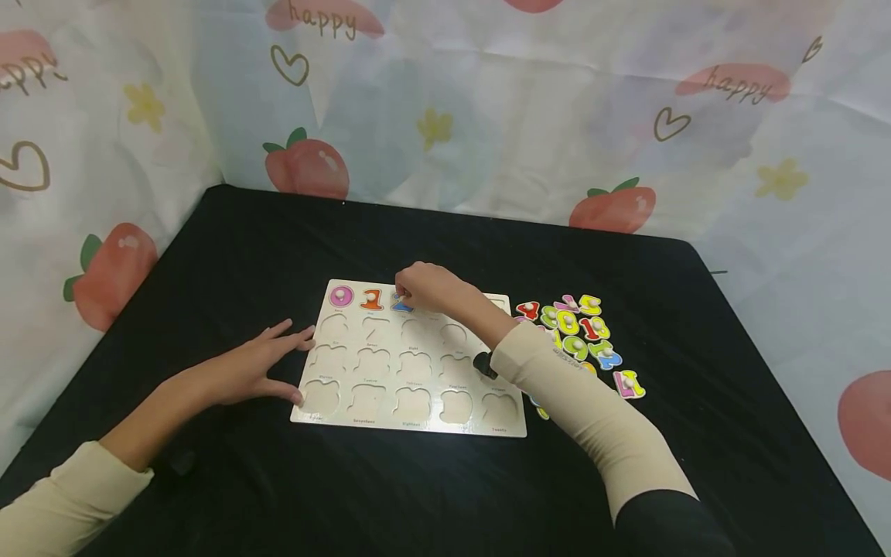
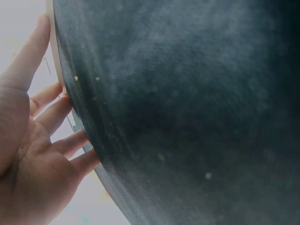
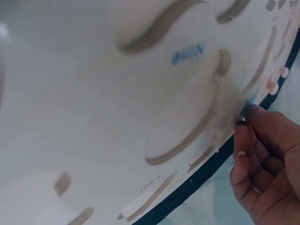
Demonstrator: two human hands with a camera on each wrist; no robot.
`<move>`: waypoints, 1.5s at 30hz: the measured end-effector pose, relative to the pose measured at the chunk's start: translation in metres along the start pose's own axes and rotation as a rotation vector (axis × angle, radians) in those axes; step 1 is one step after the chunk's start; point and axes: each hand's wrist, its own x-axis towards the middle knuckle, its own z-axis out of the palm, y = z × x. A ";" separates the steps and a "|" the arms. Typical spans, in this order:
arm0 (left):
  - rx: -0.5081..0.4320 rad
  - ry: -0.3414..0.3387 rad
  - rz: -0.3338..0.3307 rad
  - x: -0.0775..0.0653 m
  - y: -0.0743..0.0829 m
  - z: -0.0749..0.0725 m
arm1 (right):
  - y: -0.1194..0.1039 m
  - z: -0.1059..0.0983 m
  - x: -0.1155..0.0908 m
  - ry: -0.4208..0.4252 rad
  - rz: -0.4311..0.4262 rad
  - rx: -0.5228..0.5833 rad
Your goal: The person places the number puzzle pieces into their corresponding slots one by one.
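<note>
A pale wooden number puzzle board (image 1: pixel 393 352) lies on the black table, with rows of number-shaped recesses. Along its top row sit a pink 0 piece (image 1: pixel 341 296) and an orange 1 piece (image 1: pixel 372 300). Beside them my right hand (image 1: pixel 431 288) pinches a blue number 2 piece (image 1: pixel 402 306) at the top row; in the right wrist view the thumb and index finger meet at a bit of blue near the board's edge. At the board's left edge my left hand (image 1: pixel 250 363) rests with fingers spread and straight, thumb near the lower left corner.
Loose number pieces lie heaped right of the board, among them a red 4 (image 1: pixel 528 310) and a yellow 5 (image 1: pixel 590 305); my right forearm partly covers them. One pink and yellow piece (image 1: pixel 629 384) lies apart. A fruit-printed curtain (image 1: pixel 487 116) rises behind the black tablecloth (image 1: pixel 278 247).
</note>
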 end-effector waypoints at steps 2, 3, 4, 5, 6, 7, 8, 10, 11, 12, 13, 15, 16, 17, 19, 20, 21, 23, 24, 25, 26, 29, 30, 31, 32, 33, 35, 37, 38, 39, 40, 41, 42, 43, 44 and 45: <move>0.000 0.000 0.003 0.000 0.001 -0.001 | -0.001 0.000 0.001 -0.002 0.000 -0.005; 0.000 0.000 0.004 0.000 0.001 -0.001 | -0.001 0.000 0.001 -0.002 0.002 -0.003; -0.001 0.000 0.006 0.000 0.001 -0.001 | -0.001 0.000 0.000 0.000 0.005 0.000; -0.002 -0.001 0.006 0.000 0.001 -0.001 | -0.001 0.001 0.000 0.002 0.007 0.004; -0.002 -0.002 0.005 0.000 0.001 -0.002 | -0.001 0.001 0.000 0.005 0.009 0.008; -0.003 -0.002 0.005 0.000 0.001 -0.002 | 0.000 0.001 0.000 0.008 0.009 0.011; -0.004 -0.002 0.006 -0.001 0.002 -0.002 | 0.000 0.001 0.000 0.009 0.010 0.016; -0.007 -0.003 0.007 -0.001 0.002 -0.002 | 0.000 0.002 -0.001 0.008 0.010 0.024; -0.008 -0.004 0.006 -0.001 0.002 -0.002 | 0.000 0.001 -0.001 0.007 0.008 0.026; -0.008 -0.003 0.007 -0.001 0.002 -0.002 | 0.000 0.001 -0.002 0.006 0.007 0.030; -0.007 -0.002 0.007 -0.001 0.003 -0.002 | 0.000 0.001 -0.003 0.005 0.006 0.036; -0.008 -0.002 0.006 -0.001 0.003 -0.002 | 0.001 0.001 -0.004 0.003 0.006 0.045; -0.008 -0.002 0.004 -0.001 0.003 -0.002 | 0.002 0.001 -0.005 0.003 0.010 0.050; -0.008 -0.002 0.003 -0.002 0.003 -0.002 | 0.002 0.001 -0.005 0.004 0.013 0.050; -0.008 -0.002 0.002 -0.002 0.003 -0.002 | 0.004 0.001 -0.007 0.004 0.030 0.053; -0.010 -0.001 0.002 -0.002 0.003 -0.002 | 0.006 0.001 -0.007 0.005 0.041 0.055; -0.010 -0.001 0.002 -0.002 0.003 -0.002 | 0.007 0.001 -0.008 0.005 0.051 0.054; -0.010 -0.001 0.002 -0.003 0.004 -0.002 | 0.011 0.002 -0.010 0.005 0.070 0.061; -0.010 -0.001 0.003 -0.003 0.004 -0.002 | 0.013 0.001 -0.012 0.006 0.080 0.066; -0.012 -0.002 0.003 -0.003 0.004 -0.002 | 0.015 0.001 -0.013 0.007 0.086 0.073; -0.013 -0.002 0.003 -0.003 0.004 -0.002 | 0.017 0.000 -0.015 0.010 0.088 0.077; -0.014 -0.004 0.001 -0.004 0.005 -0.003 | 0.026 0.000 -0.021 0.025 0.088 0.085; -0.017 -0.004 0.001 -0.004 0.005 -0.003 | 0.029 0.000 -0.023 0.032 0.087 0.087; -0.019 -0.004 0.001 -0.004 0.005 -0.003 | 0.033 0.000 -0.025 0.037 0.088 0.089; -0.020 -0.004 0.002 -0.004 0.005 -0.003 | 0.037 0.001 -0.026 0.044 0.090 0.090; -0.021 -0.004 0.003 -0.004 0.005 -0.003 | 0.040 0.001 -0.029 0.047 0.096 0.094; -0.021 -0.005 0.006 -0.003 0.004 -0.003 | 0.047 0.002 -0.034 0.051 0.112 0.105; -0.019 -0.005 0.006 -0.002 0.004 -0.002 | 0.053 0.001 -0.039 0.054 0.128 0.113; -0.018 -0.005 0.006 -0.001 0.004 -0.002 | 0.056 0.001 -0.041 0.057 0.133 0.115; -0.016 -0.005 0.007 -0.001 0.004 -0.002 | 0.059 0.000 -0.045 0.059 0.139 0.119; -0.014 -0.005 0.006 -0.001 0.005 -0.002 | 0.062 0.000 -0.048 0.062 0.143 0.120; -0.013 -0.004 0.008 -0.001 0.005 -0.003 | 0.065 -0.001 -0.051 0.065 0.148 0.123; -0.012 -0.003 0.008 -0.001 0.005 -0.003 | 0.068 -0.001 -0.054 0.069 0.151 0.125; -0.011 -0.003 0.007 -0.001 0.005 -0.003 | 0.072 -0.002 -0.058 0.072 0.153 0.125; -0.010 -0.003 0.007 -0.001 0.005 -0.003 | 0.075 -0.003 -0.061 0.074 0.157 0.127; -0.010 -0.004 0.007 -0.001 0.005 -0.003 | 0.078 -0.003 -0.064 0.074 0.163 0.128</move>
